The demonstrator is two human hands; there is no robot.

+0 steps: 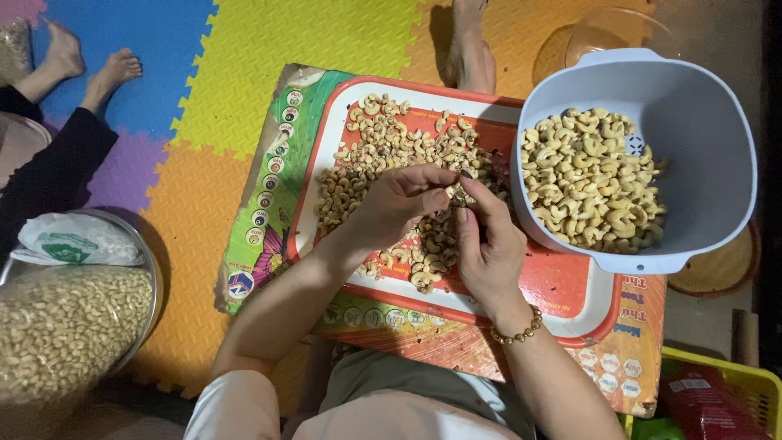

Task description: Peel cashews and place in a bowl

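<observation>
The fingers (444, 181) of the left hand (399, 204) pinch a single cashew (453, 191), and the right hand (487, 244) meets it there, thumb and forefinger closed on the same nut. Both hands hover over the middle of a red-rimmed tray (570, 285), above a loose heap of cashews (383, 155) spread toward its far left corner. At the tray's right edge a pale plastic bowl (700, 106) holds cleaner cashews. The tray rests on printed cardboard (269, 195) on a coloured foam mat (269, 49). A metal basin of nuts (65, 326) sits well to the left.
</observation>
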